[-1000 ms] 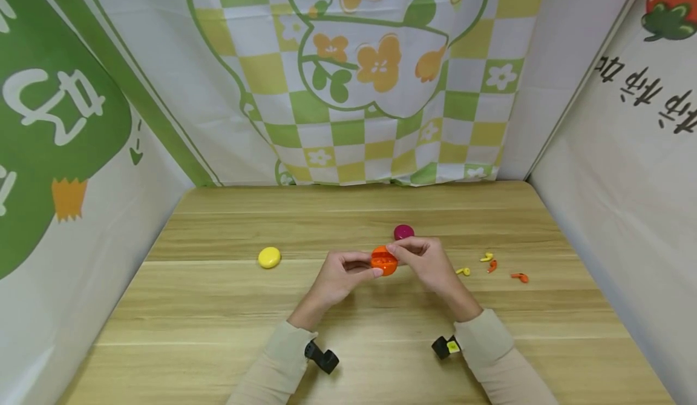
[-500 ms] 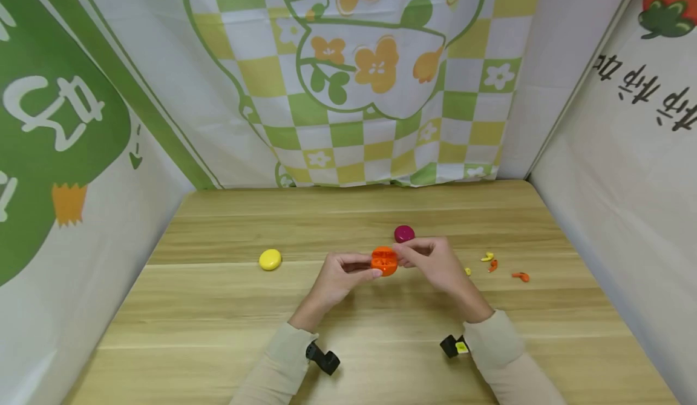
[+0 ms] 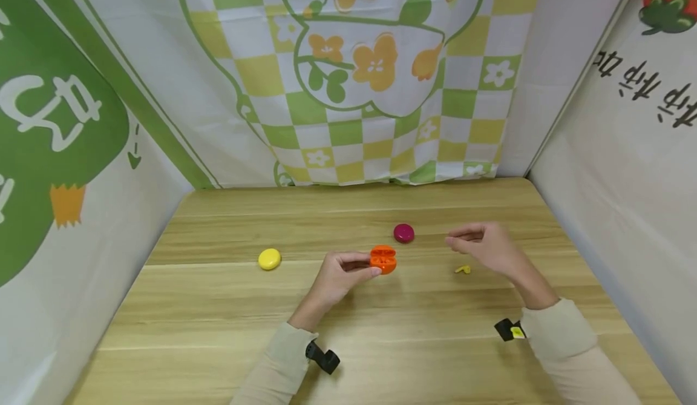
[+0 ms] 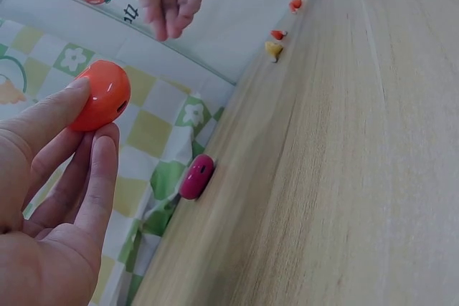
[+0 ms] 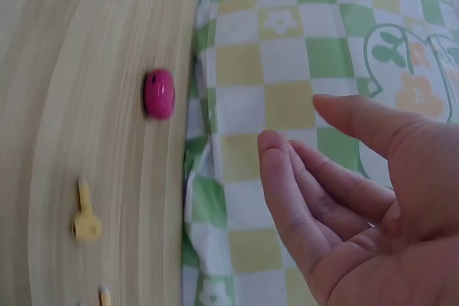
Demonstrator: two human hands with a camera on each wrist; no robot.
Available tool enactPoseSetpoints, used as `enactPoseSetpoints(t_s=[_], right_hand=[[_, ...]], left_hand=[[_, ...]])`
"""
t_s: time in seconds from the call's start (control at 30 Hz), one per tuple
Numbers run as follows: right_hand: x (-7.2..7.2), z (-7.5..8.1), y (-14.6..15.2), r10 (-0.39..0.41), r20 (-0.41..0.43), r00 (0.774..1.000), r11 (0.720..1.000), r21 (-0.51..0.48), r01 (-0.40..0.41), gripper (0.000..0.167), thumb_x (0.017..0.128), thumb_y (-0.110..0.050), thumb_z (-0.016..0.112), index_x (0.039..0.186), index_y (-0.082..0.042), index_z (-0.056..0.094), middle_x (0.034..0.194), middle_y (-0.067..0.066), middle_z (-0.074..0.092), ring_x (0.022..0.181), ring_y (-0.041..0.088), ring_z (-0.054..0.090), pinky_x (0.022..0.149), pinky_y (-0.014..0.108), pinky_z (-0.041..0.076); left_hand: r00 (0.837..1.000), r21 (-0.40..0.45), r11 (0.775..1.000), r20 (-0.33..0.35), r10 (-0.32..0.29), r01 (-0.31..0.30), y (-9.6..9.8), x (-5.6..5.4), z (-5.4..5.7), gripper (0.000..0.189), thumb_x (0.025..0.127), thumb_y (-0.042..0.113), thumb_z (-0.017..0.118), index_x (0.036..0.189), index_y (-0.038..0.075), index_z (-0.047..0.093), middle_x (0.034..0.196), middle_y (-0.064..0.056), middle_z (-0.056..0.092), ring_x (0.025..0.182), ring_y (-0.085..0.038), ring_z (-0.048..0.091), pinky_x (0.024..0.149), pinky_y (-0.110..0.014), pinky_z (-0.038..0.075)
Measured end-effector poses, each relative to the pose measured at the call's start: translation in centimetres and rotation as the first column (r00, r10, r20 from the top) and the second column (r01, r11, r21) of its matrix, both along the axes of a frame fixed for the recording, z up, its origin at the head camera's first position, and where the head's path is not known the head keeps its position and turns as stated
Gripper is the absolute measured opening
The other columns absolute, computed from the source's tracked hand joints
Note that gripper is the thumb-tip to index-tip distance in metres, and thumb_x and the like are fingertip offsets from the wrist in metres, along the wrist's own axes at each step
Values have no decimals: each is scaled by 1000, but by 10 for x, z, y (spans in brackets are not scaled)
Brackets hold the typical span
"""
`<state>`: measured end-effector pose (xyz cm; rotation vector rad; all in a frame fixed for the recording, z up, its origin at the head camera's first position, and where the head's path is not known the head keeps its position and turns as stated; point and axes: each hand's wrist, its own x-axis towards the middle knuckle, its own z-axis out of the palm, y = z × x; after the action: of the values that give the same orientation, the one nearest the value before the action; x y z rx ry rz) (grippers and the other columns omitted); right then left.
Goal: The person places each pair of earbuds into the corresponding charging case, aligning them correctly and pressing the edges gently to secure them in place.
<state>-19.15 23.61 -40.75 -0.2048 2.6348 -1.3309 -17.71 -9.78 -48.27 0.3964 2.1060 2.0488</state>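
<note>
the orange case point(image 3: 387, 269) is at the middle of the head view, lid tipped up, held off the table point(image 3: 218, 308). the left hand point(image 3: 343, 275) pinches it from the left side of the frame, thumb at the front and fingers behind. in the left wrist view the case sits at the fingertips, its smooth rounded shell and a small dark slot showing, left of the frame's centre.

the right hand point(image 3: 490, 247) is well apart from the case, right of the frame's centre; the right wrist view shows its thumb apart from loosely bent fingers, with bare space between. a yellow earbud point(image 3: 463, 269) lies just below its fingertips in the head view. the magenta case point(image 3: 404, 233) lies between the hands, slightly above the orange one, and the yellow case point(image 3: 269, 259) lies left of the left hand. two orange earbuds point(image 4: 295, 5) lie in the left wrist view's upper right.
</note>
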Motion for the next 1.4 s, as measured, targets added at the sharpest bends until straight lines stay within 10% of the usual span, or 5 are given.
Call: enactPoseSetpoints(t_s=[0.4, 0.6, 0.87, 1.4], right_hand=[[-2, -1, 48, -42, -12, 999, 953, 299, 44, 41, 98, -32, 74, 117, 5, 76, 121, 27, 75, 108, 39, 71, 82, 43, 60], [-6, -14, 60, -68, -49, 996, 906, 414, 82, 32, 91, -21, 77, 106, 7, 79, 105, 24, 78, 81, 25, 69, 72, 37, 57], [-8, -33, 66, -72, -75, 995, 909, 406, 97, 21, 88, -12, 77, 95, 7, 79, 89, 23, 76, 56, 15, 57, 51, 31, 50], [-22, -49, 69, -81, 15, 997, 901, 428, 67, 15, 88, -15, 79, 88, -1, 80, 77, 6, 71, 53, 12, 52, 49, 29, 47]], left_hand=[[1000, -8, 1000, -1, -7, 7, 0, 0, -1, 32, 90, 1, 82, 120, -8, 76, 121, -28, 75, 92, -5, 75, 80, -20, 63], [1000, -14, 1000, -12, -6, 6, -1, 0, -1, 31, 90, 2, 83, 119, -8, 76, 122, -28, 75, 92, -6, 75, 80, -20, 62], [1000, -34, 999, 3, -9, 9, -1, 0, -2, 32, 90, 4, 83, 120, -6, 76, 123, -26, 75, 93, -6, 75, 81, -20, 63], [1000, -31, 999, 28, -7, 8, -3, 0, 0, 33, 89, 6, 84, 120, -5, 77, 121, -25, 76, 93, -8, 76, 81, -21, 63]])
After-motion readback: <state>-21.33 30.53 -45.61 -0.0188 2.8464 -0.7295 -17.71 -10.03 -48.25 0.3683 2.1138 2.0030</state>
